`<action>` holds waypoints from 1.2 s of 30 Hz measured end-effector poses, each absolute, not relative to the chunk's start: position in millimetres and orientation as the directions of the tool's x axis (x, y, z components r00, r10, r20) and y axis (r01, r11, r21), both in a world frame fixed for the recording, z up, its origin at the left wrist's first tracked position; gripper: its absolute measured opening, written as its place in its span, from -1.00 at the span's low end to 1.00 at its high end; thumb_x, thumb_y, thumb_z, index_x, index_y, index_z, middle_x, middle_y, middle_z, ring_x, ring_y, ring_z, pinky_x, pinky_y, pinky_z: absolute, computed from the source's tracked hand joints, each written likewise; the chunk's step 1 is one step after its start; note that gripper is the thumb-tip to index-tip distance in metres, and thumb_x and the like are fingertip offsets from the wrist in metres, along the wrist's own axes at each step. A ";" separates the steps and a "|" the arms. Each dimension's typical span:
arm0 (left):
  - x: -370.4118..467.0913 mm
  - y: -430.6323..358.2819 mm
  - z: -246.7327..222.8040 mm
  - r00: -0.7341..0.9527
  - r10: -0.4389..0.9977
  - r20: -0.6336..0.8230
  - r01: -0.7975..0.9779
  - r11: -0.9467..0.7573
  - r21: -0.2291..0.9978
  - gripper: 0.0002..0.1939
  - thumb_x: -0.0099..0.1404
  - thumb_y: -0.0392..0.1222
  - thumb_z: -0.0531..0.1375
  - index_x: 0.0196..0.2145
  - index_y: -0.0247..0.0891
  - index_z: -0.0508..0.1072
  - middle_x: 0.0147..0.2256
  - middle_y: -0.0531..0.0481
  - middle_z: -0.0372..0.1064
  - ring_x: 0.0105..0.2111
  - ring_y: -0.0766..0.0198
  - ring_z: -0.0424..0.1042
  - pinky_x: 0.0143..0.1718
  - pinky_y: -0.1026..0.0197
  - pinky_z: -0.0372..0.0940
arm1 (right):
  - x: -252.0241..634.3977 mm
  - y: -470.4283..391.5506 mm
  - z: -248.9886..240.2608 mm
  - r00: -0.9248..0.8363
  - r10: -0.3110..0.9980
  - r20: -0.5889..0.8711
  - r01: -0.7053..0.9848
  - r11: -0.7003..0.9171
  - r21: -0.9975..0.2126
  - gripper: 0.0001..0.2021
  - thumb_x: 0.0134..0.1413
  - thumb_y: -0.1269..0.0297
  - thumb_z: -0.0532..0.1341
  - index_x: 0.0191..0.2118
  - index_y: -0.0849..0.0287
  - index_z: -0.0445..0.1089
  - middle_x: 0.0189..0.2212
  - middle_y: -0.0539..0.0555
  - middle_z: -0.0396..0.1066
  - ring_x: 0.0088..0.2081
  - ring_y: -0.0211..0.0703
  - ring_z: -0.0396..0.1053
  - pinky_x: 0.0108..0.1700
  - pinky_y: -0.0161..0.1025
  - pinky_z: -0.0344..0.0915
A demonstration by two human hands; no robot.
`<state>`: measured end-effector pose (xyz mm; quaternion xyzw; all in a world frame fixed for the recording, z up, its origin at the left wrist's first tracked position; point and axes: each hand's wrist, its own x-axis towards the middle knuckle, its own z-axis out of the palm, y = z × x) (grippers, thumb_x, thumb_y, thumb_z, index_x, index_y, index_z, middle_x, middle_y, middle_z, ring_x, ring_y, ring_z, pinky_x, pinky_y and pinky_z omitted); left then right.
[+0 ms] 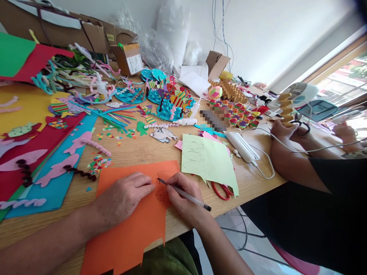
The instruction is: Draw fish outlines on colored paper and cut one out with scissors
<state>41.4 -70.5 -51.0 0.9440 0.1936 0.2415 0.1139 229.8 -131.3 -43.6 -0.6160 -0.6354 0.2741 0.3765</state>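
A sheet of orange paper [126, 225] with a notched lower edge lies in front of me, hanging over the table's edge. My left hand [123, 196] rests on it, fingers laid on the sheet and holding nothing. In my right hand [183, 193] is a pen [189, 196] with a clear barrel, its tip on the paper by a black outline. A small drawn fish head [159, 194] with an eye shows just below the tip; part of the drawing is hidden by my fingers. Right of the sheet lies light green paper [212, 160] with fish outlines, partly over red-handled scissors [221, 191].
Pink paper fish [59, 170] with twisted pipe cleaners lie on coloured sheets at left. Paper scraps [99, 164], glue bottles [187, 122] and a white power strip [242, 147] spread across the table [137, 147]. At right, another person's hands [283, 131] hold black-handled scissors [302, 128].
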 end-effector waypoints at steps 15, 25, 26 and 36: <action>41.7 -72.9 -55.8 0.829 0.420 0.370 0.323 -0.899 0.297 -0.64 0.33 -0.44 -0.13 -0.24 -0.32 0.44 -0.29 -0.11 0.37 -0.29 0.19 0.34 -0.27 0.19 0.33 | 229.9 -130.2 -44.4 0.021 0.988 0.150 0.579 0.110 -0.808 -0.89 -0.08 0.48 0.05 -0.47 0.16 0.26 -0.65 -0.12 0.22 -0.62 -0.36 0.15 -0.56 -0.41 0.05; 40.6 -72.9 -54.8 0.823 0.396 0.407 0.304 -0.913 0.272 -0.62 0.34 -0.43 -0.15 -0.24 -0.33 0.45 -0.31 -0.10 0.38 -0.30 0.20 0.35 -0.28 0.20 0.34 | 231.0 -130.8 -45.7 0.018 0.990 0.136 0.571 0.102 -0.815 -0.89 -0.09 0.48 0.06 -0.46 0.15 0.27 -0.64 -0.11 0.28 -0.61 -0.35 0.18 -0.55 -0.41 0.08; 40.5 -72.9 -55.2 0.824 0.398 0.404 0.305 -0.912 0.275 -0.63 0.34 -0.44 -0.14 -0.24 -0.32 0.45 -0.31 -0.10 0.38 -0.29 0.20 0.35 -0.27 0.20 0.34 | 230.8 -130.8 -46.0 0.014 0.992 0.129 0.570 0.098 -0.816 -0.89 -0.09 0.49 0.06 -0.46 0.15 0.27 -0.64 -0.11 0.28 -0.62 -0.35 0.18 -0.56 -0.41 0.08; 41.9 -72.5 -55.5 0.819 0.421 0.390 0.326 -0.901 0.287 -0.65 0.31 -0.46 -0.10 -0.23 -0.30 0.45 -0.29 -0.09 0.38 -0.28 0.22 0.35 -0.25 0.21 0.34 | 231.2 -130.2 -47.2 0.020 0.988 0.152 0.576 0.113 -0.810 -0.88 -0.11 0.49 0.06 -0.47 0.15 0.28 -0.65 -0.11 0.26 -0.62 -0.36 0.16 -0.56 -0.42 0.06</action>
